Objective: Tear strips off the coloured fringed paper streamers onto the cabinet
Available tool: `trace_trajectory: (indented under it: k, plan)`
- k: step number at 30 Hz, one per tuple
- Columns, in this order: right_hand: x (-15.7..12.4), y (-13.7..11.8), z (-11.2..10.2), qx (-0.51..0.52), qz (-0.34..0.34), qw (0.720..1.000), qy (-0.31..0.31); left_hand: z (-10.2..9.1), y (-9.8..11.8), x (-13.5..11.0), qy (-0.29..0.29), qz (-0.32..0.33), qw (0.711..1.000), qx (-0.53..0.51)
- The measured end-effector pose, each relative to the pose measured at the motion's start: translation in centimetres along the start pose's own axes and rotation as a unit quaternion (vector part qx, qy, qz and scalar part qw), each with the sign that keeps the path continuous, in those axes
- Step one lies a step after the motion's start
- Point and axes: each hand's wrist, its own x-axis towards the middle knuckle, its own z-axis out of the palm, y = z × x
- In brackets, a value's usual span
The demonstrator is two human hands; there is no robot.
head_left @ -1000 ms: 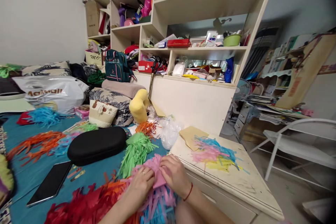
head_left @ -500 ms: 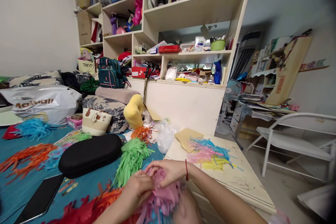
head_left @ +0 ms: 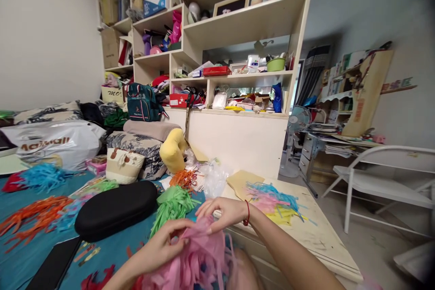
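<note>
A bunch of pink tissue-paper fringe hangs over my lap, its cut strips falling downward. My left hand pinches its upper left part between thumb and fingers. Across from it, my right hand, with a red cord on the wrist, grips the top of the same pink paper. Some blue strips show under the pink ones. Just beyond my hands lies a green paper tassel. Red paper strips lie below my left forearm.
On the blue bedspread sit a black case, a phone and orange strips. To the right, a wooden top bears blue, pink and yellow strips. A clear plastic bag lies behind, below the shelves.
The pink paper has been spread out wider and covers more of the blue strips. My hands have moved slightly apart, and the view has tilted up a little.
</note>
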Motion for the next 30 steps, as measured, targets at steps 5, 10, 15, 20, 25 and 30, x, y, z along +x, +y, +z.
trace_trajectory:
  k: [5,10,15,20,25,30]
  plan:
    - [-0.2,-0.4,0.1,-0.001,-0.011,0.995,0.099,0.6,0.1,1.6,0.002,-0.037,0.991,-0.130]
    - [-3.6,0.7,-0.6,0.063,0.013,0.966,0.252,0.0,-1.0,2.3,0.068,-0.024,0.983,-0.169]
    - [-9.6,2.0,-1.3,0.172,0.036,0.877,0.448,-0.4,-3.7,2.2,0.203,-0.031,0.963,-0.176]
    - [-15.3,1.3,-1.1,0.229,0.054,0.789,0.568,0.3,-5.0,2.0,0.219,-0.025,0.970,-0.103]
    - [-17.2,-2.0,1.4,0.274,0.083,0.773,0.567,2.1,-2.6,1.1,-0.012,0.023,0.999,-0.032]
    - [-15.0,-6.2,4.8,0.359,0.089,0.800,0.472,3.8,3.3,3.0,-0.084,0.053,0.987,-0.126]
